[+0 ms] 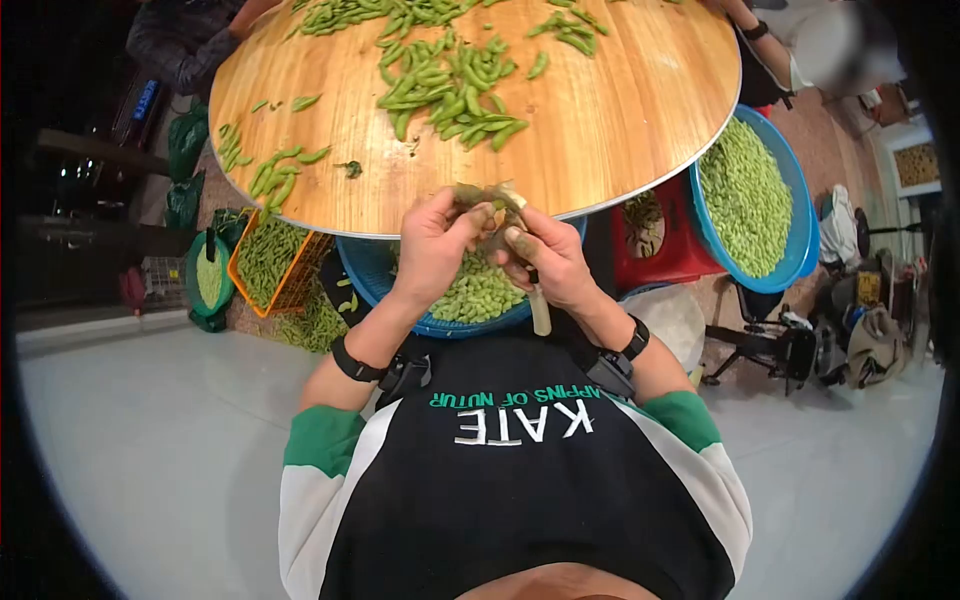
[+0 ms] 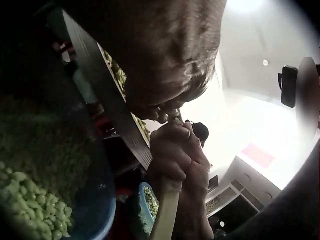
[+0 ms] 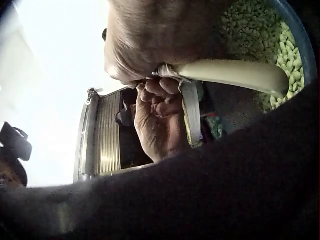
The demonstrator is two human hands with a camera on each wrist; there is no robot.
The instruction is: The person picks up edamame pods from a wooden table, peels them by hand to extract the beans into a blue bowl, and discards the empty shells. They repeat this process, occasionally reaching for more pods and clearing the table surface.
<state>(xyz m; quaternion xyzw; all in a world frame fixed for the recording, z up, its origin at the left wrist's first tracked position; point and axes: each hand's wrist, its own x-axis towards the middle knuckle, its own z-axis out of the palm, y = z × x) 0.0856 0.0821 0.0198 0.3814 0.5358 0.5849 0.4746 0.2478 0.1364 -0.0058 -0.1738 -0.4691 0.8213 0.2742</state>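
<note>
My left hand (image 1: 432, 245) and right hand (image 1: 555, 258) meet at their fingertips, just over the near edge of the round wooden table (image 1: 620, 120). Curled in the right hand is a tool with a smooth cream-coloured handle (image 1: 540, 312); its working end is hidden among the fingers. In the right wrist view this handle (image 3: 230, 75) points out past the palm. The left thumb and fingers pinch a small brownish-green piece (image 1: 486, 194), mostly covered by fingertips. Below both hands, a blue basin (image 1: 365, 270) contains shelled green beans (image 1: 470, 292).
Green soybean pods (image 1: 450, 90) lie heaped on the tabletop. An orange basket (image 1: 290, 288) of pods and a green container (image 1: 197, 300) stand at left. At right are a red stool (image 1: 650, 255) and a large blue basin (image 1: 800, 190) of beans. Other people sit across the table.
</note>
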